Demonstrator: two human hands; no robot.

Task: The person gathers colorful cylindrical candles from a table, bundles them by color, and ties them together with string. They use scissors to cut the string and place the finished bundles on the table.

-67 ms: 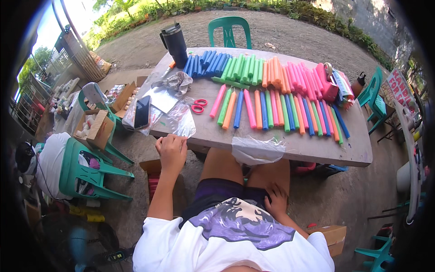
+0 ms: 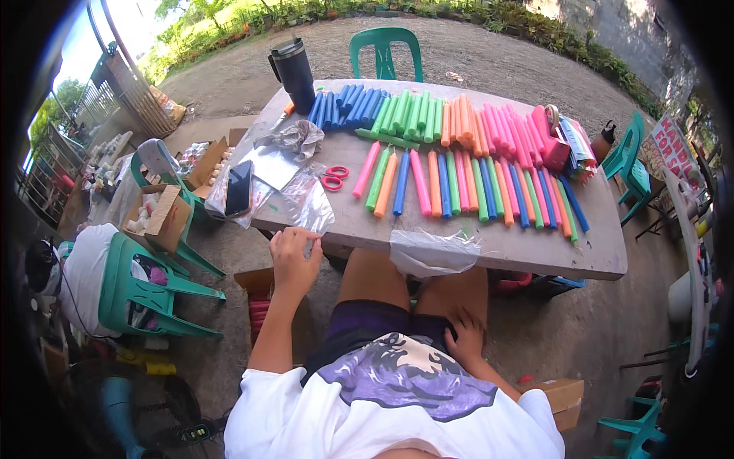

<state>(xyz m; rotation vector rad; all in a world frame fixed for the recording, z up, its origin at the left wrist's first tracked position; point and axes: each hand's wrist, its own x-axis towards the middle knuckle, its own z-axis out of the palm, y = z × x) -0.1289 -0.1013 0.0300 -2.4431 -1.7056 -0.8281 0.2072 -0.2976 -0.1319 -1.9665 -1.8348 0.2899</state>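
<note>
My left hand (image 2: pixel 297 260) is at the table's near left edge, beside a clear plastic sheet (image 2: pixel 310 205). Its fingers are curled, and whatever they may hold is hidden. My right hand (image 2: pixel 466 336) rests on my right thigh, empty, fingers spread. Red-handled scissors (image 2: pixel 335 178) lie just beyond the plastic. In front of me runs a row of mixed candles in pink, green, orange and blue, among them a pink candle (image 2: pixel 420 182). Behind it lie stacks sorted by colour: blue candles (image 2: pixel 348 107), green candles (image 2: pixel 411 113), orange candles (image 2: pixel 461 122) and pink candles (image 2: pixel 511 134).
A phone (image 2: pixel 239 187), crumpled paper (image 2: pixel 300 139) and a black tumbler (image 2: pixel 293 76) occupy the table's left side. A red tape dispenser (image 2: pixel 556 153) stands right. White plastic (image 2: pixel 434 255) hangs over the front edge. Green chairs (image 2: pixel 134 287) and an open carton (image 2: pixel 160 218) stand left.
My left hand has shifted slightly right and down along the table edge, and the clear plastic beside it has moved a little. My right hand stays on my thigh.
</note>
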